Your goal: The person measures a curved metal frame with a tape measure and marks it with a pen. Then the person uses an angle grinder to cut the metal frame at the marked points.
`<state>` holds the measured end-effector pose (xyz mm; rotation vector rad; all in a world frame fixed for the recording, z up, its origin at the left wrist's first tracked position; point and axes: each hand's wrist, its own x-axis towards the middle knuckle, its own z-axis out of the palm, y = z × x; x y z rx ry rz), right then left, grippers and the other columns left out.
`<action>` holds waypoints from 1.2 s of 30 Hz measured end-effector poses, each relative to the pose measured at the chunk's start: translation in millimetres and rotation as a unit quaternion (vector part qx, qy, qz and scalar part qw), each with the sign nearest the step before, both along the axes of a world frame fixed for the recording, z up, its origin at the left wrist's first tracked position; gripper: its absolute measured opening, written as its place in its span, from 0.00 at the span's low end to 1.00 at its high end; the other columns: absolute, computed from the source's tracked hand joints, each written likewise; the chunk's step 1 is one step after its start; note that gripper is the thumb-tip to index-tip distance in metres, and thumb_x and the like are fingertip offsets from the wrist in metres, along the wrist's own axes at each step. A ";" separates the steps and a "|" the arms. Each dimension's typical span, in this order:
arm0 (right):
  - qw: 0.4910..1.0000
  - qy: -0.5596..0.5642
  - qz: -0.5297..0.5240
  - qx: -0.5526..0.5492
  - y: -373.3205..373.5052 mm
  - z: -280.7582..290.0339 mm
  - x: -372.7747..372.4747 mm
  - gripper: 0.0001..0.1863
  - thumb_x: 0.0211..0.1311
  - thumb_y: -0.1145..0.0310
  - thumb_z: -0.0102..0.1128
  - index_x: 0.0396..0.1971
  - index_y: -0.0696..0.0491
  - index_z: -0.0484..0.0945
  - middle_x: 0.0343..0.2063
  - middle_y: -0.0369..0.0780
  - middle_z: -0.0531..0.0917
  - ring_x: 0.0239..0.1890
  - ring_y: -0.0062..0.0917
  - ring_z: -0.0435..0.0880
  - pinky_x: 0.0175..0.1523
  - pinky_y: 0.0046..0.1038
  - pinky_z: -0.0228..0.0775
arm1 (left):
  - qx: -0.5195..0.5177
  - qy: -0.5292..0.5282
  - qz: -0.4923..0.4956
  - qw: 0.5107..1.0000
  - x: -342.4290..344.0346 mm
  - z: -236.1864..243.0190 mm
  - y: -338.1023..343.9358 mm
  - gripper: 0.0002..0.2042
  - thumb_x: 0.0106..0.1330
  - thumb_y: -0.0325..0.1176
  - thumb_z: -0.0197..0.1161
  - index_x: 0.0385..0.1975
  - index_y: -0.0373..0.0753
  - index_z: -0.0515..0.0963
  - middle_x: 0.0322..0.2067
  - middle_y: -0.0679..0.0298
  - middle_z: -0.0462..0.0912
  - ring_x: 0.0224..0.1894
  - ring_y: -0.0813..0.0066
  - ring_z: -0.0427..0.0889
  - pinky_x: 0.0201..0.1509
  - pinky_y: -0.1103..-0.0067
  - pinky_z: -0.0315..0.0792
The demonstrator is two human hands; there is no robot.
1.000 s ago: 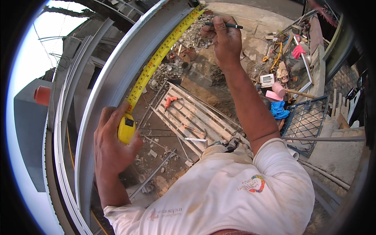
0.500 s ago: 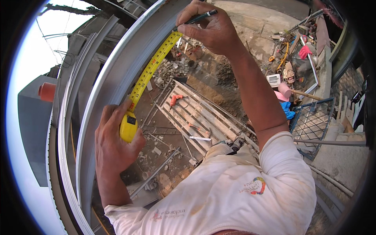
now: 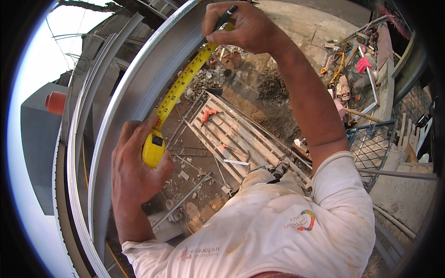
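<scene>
Down comes the right hand (image 3: 243, 30), out in the open air a second ago, now right over the yellow tape measure (image 3: 153, 148) and tipping its dark pencil (image 3: 226, 16) more steeply than half a second back! Thumb and fingers pinch that pencil, its lower end at the blade's edge, right by the pale metal beam (image 3: 139, 81); whether the point touches metal, I can't tell from where I stand. Over on the other side, the left hand (image 3: 136, 169) has hardly budged, curled round the tape's case, fingers up against the beam's edge. And there's the blade, stretched along the beam between the two hands, slipping under the right one, a bit of yellow showing beyond. Behind them, the white shirt (image 3: 259, 227), smudged with brown. Look below: a slatted wooden platform (image 3: 259, 141) lies at a slant, an orange-red drill (image 3: 208, 115) resting near its far end, grey rubble (image 3: 199, 83) just past it. Off to the right, a dark grid panel (image 3: 373, 139) leans by a pink container (image 3: 340, 109), and farther up sits a bright pink-red cloth (image 3: 363, 65) amid the clutter.
</scene>
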<state>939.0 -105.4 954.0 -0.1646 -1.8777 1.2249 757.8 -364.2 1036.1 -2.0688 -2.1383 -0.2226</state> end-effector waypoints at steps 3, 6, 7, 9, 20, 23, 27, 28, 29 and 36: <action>1.000 -0.009 -0.024 0.015 4.4 -1.0 0.1 0.05 0.67 0.76 0.63 0.29 0.52 0.78 0.28 0.38 0.82 0.28 0.19 0.85 0.32 0.21 0.85 | -0.003 -0.003 0.002 1.000 0.7 0.8 0.3 0.31 0.46 0.30 0.66 0.56 0.29 0.78 0.40 0.50 0.78 0.40 0.53 0.83 0.49 0.68 0.76; 0.998 -0.012 -0.039 0.041 5.6 -2.1 1.2 0.06 0.67 0.76 0.63 0.29 0.52 0.79 0.27 0.37 0.82 0.27 0.19 0.85 0.32 0.20 0.85 | -0.001 -0.004 0.000 1.000 0.6 1.2 0.8 0.30 0.46 0.30 0.66 0.55 0.30 0.78 0.40 0.50 0.78 0.39 0.53 0.83 0.49 0.68 0.76; 0.999 -0.004 -0.030 0.040 7.0 -3.2 0.6 0.05 0.67 0.75 0.63 0.29 0.52 0.79 0.27 0.37 0.82 0.26 0.19 0.85 0.32 0.20 0.85 | 0.000 -0.005 -0.001 1.000 0.4 1.3 0.9 0.30 0.46 0.29 0.66 0.55 0.30 0.79 0.39 0.50 0.78 0.39 0.53 0.83 0.49 0.68 0.76; 0.999 0.013 -0.014 0.039 10.9 -6.1 0.2 0.05 0.67 0.75 0.64 0.29 0.52 0.79 0.27 0.36 0.82 0.25 0.17 0.85 0.31 0.20 0.85 | -0.002 -0.002 -0.002 1.000 1.1 3.3 2.2 0.30 0.45 0.29 0.66 0.55 0.30 0.79 0.39 0.50 0.78 0.39 0.54 0.83 0.49 0.68 0.76; 1.000 0.003 -0.001 0.012 9.6 -7.6 -0.3 0.05 0.68 0.74 0.63 0.30 0.51 0.80 0.26 0.36 0.81 0.20 0.14 0.79 0.22 0.15 0.75 | -0.027 -0.025 0.013 0.999 -0.8 9.8 4.0 0.32 0.43 0.33 0.65 0.54 0.30 0.80 0.38 0.50 0.79 0.39 0.56 0.82 0.49 0.69 0.75; 1.000 -0.002 0.000 0.008 10.8 -8.8 0.3 0.05 0.68 0.74 0.62 0.30 0.51 0.80 0.26 0.36 0.81 0.19 0.14 0.77 0.21 0.15 0.72 | -0.030 -0.026 0.014 0.999 -0.5 9.4 5.5 0.32 0.43 0.33 0.64 0.54 0.29 0.80 0.39 0.49 0.79 0.40 0.57 0.82 0.50 0.69 0.75; 1.000 -0.009 0.006 -0.001 10.4 -8.4 -0.5 0.05 0.68 0.74 0.62 0.30 0.51 0.80 0.26 0.36 0.81 0.18 0.15 0.75 0.19 0.15 0.69 | -0.027 -0.024 0.014 0.999 0.1 9.3 4.8 0.32 0.43 0.33 0.64 0.54 0.29 0.80 0.39 0.49 0.79 0.40 0.57 0.82 0.51 0.69 0.75; 1.000 -0.005 0.005 0.003 11.0 -9.3 -0.9 0.04 0.68 0.74 0.62 0.30 0.51 0.80 0.26 0.36 0.81 0.18 0.15 0.75 0.19 0.15 0.69 | -0.025 -0.022 0.014 0.999 0.3 9.1 4.8 0.32 0.43 0.33 0.64 0.54 0.29 0.80 0.39 0.49 0.79 0.41 0.57 0.83 0.51 0.69 0.75; 1.000 -0.003 0.004 0.007 12.0 -10.9 -1.4 0.04 0.67 0.74 0.62 0.30 0.51 0.80 0.26 0.36 0.81 0.18 0.15 0.74 0.19 0.15 0.68 | -0.025 -0.022 0.014 0.999 0.6 8.5 4.9 0.32 0.43 0.33 0.64 0.54 0.29 0.80 0.40 0.49 0.79 0.41 0.56 0.83 0.51 0.69 0.75; 0.999 -0.019 -0.003 -0.039 1.6 -2.9 2.7 0.04 0.65 0.75 0.63 0.30 0.51 0.81 0.25 0.37 0.81 0.17 0.15 0.72 0.18 0.15 0.67 | -0.019 -0.026 0.007 0.999 0.8 7.8 4.6 0.32 0.42 0.31 0.64 0.54 0.29 0.80 0.40 0.48 0.79 0.41 0.57 0.83 0.51 0.70 0.75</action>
